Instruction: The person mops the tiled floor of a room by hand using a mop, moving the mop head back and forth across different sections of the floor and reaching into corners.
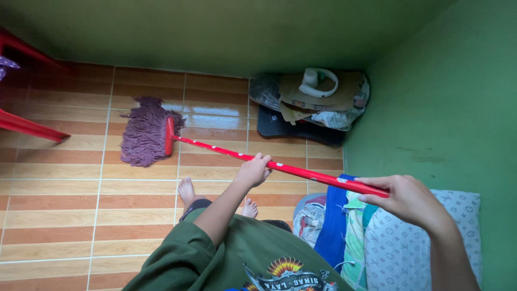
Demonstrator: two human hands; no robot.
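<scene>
Both hands (253, 171) (406, 199) grip red mop handle (307, 172); purple mop head (144, 131) on tiles.

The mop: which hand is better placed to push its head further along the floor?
Probably the left hand: it grips the red handle nearer the purple mop head. The right hand holds the far end.

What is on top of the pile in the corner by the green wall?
White headphones lie on flattened brown cardboard atop the pile; crumpled plastic bags and a dark flat base show beneath. Whatever the cardboard covers stays hidden.
</scene>
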